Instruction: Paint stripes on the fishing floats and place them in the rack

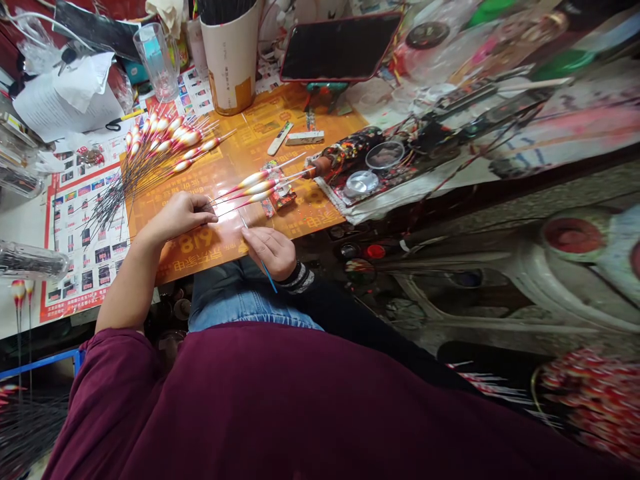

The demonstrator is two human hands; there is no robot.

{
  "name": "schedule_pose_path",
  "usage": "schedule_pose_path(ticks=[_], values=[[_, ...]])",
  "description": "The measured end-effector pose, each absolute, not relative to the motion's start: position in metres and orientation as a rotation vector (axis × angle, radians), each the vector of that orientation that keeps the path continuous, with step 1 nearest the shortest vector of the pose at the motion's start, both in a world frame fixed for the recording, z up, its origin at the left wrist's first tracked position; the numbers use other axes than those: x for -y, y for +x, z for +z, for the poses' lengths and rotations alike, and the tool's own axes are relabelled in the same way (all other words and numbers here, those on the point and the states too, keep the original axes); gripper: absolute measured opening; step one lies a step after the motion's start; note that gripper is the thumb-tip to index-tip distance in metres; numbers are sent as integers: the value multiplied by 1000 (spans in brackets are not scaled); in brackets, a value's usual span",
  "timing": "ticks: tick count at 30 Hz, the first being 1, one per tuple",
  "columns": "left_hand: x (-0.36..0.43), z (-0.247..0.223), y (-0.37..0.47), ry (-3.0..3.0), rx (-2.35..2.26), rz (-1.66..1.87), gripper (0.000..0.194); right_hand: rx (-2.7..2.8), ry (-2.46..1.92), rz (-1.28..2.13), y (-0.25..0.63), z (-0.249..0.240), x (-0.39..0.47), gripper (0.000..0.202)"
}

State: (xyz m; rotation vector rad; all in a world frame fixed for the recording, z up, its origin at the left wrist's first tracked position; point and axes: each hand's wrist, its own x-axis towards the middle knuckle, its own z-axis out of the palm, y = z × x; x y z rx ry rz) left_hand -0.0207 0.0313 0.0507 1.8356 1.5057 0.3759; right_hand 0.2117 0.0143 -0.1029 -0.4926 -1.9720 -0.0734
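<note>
My left hand (187,215) is closed on the thin dark stems of several red, yellow and white fishing floats (255,189), which fan out to the right over the orange table mat (220,248). Just right of it, my right hand (273,252) pinches a thin brush with a blue handle (269,277), its upper end near the stems. A large bunch of similar floats (160,137) lies at the left on the mat and printed paper. The tips of the held floats reach close to a paint-spotted dark roll (350,152).
A white bucket (230,60) and a dark-screened phone (340,47) stand at the back. Glass cups (157,60) and papers (70,93) are at the left. Small dishes (361,183) sit at the right. Another person's hand (530,33) shows at top right.
</note>
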Motion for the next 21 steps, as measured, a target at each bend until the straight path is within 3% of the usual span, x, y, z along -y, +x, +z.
schedule_pose_path(ticks=[5,10,15,21], values=[[-31,51,-21,1849,-1504,370,18,1935,-454,-71,211,-102,-15,44],[-30,51,-20,1849,-1511,365,17,1948,-481,26,211,-106,-15,39],[-30,52,-20,1843,-1513,376,18,2004,-554,-95,211,-105,-14,29],[-30,52,-20,1839,-1492,392,18,1972,-511,-97,212,-103,-14,31]])
